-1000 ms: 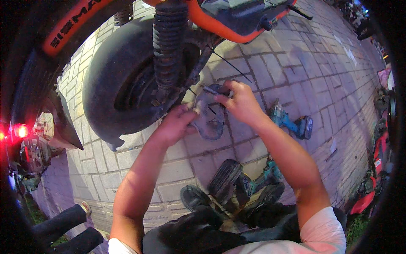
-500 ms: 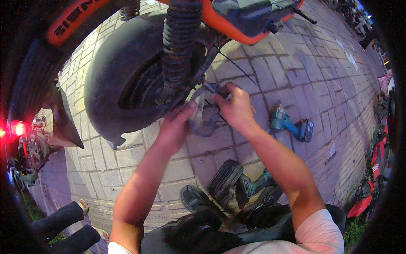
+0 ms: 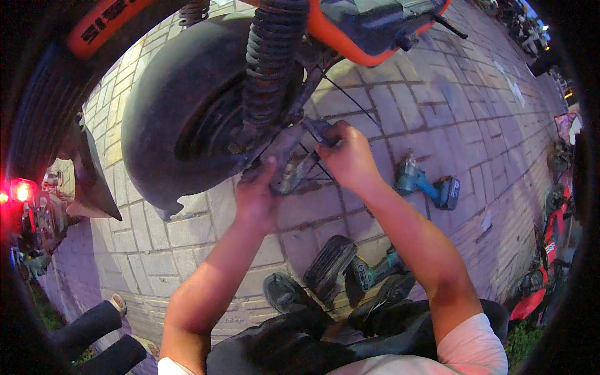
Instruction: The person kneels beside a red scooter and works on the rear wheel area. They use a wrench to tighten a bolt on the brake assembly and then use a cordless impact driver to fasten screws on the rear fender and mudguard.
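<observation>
Beside the hub of a scooter's rear wheel [image 3: 165, 115], my left hand [image 3: 255, 194] is closed around a worn grey metal part, bracket-like with an open middle [image 3: 286, 178]. Its exact kind is hard to make out. My right hand [image 3: 350, 156] pinches a short dark rod-like piece [image 3: 314, 131] between thumb and fingers, at the upper end of the grey part. A black coil-sprung shock absorber [image 3: 269, 69] stands just above both hands. From near the hub a thin black cable [image 3: 350, 99] runs out to the right.
A teal cordless impact wrench [image 3: 425, 184] lies on the paving right of my right forearm. Near my shoes [image 3: 284, 292] lie a second green power tool [image 3: 378, 270] and a black ribbed block-like object [image 3: 330, 265]. Another person's legs [image 3: 87, 328] are at lower left. A red lamp [image 3: 24, 189] glows at far left.
The grey part has turned and shifted slightly left in my left hand, which has tilted more upright. My right hand stays nearly in place, pinching the dark piece.
</observation>
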`<state>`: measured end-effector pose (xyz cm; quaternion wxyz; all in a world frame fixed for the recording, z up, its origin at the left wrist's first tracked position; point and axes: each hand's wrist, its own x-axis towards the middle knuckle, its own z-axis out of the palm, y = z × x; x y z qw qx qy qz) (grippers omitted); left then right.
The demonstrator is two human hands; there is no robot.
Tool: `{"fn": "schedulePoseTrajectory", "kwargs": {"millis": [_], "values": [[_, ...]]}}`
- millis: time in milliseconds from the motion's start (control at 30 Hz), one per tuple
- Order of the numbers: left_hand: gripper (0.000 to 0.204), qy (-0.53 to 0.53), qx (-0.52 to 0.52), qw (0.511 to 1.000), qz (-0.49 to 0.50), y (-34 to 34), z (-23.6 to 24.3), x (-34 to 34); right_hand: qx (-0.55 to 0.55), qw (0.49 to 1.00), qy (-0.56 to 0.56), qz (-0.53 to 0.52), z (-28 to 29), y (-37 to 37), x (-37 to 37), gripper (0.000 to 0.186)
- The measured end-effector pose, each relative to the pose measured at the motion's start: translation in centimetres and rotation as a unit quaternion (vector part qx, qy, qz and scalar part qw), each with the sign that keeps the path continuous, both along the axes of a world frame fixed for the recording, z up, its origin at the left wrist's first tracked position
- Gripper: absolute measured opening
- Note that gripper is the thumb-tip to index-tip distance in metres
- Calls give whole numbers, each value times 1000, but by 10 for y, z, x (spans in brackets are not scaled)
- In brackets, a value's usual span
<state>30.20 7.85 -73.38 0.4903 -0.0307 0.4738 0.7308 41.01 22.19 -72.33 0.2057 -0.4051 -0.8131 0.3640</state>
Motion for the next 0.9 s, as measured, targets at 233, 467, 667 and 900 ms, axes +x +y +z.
{"fn": "schedulePoseTrajectory", "kwargs": {"millis": [233, 467, 667, 900], "values": [[37, -8, 14, 1000, 5, -6, -4, -3, 15, 1000, -3, 24, 13, -7, -4, 26], [43, -7, -3, 1000, -19, -14, -16, -5, -295, 953, 54, 48, 26, 9, 0, 16], [46, -142, -18, 960, -240, -16, -22, 72, -353, 931, 97, 7, 18, 14, -1, 15], [36, -163, 119, 936, -289, 30, -30, 106, -191, 979, 27, 59, 24, 13, -2, 17]]}}
